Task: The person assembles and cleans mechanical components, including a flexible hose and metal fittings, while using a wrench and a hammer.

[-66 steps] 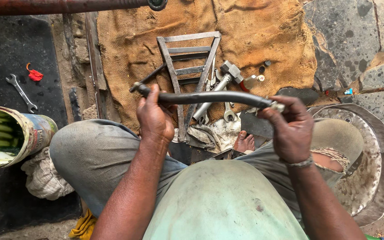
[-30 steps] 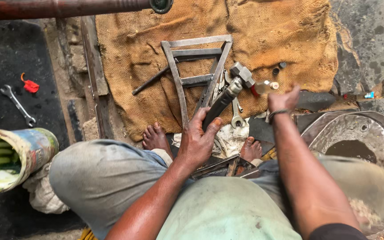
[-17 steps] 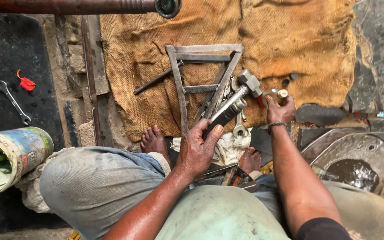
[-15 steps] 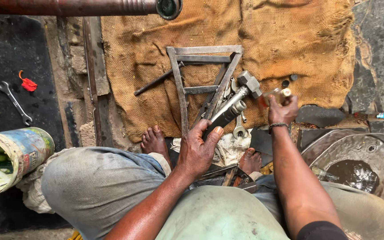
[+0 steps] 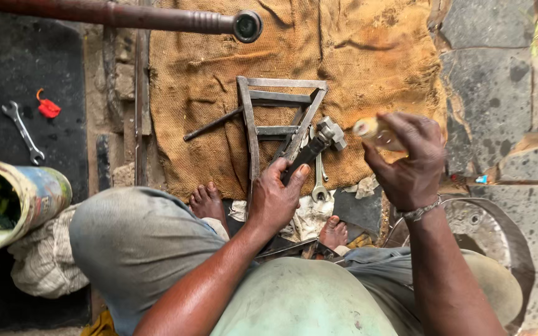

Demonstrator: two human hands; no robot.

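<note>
At the left edge a cylindrical tin can (image 5: 17,199) lies on its side, its wrapper worn to blue, yellow and white patches, green strips showing in its open mouth. A small red tag (image 5: 48,108) sits beside a steel spanner (image 5: 23,132) on the dark mat. The left hand (image 5: 275,199) has its fingers wrapped around a dark shaft with a grey metal nut-like head (image 5: 319,142), held over the burlap sacking (image 5: 368,68) beside a trapezoid metal frame (image 5: 278,118). The right hand (image 5: 409,158) pinches a small pale, blurred cylindrical piece (image 5: 368,127) in its fingertips.
</note>
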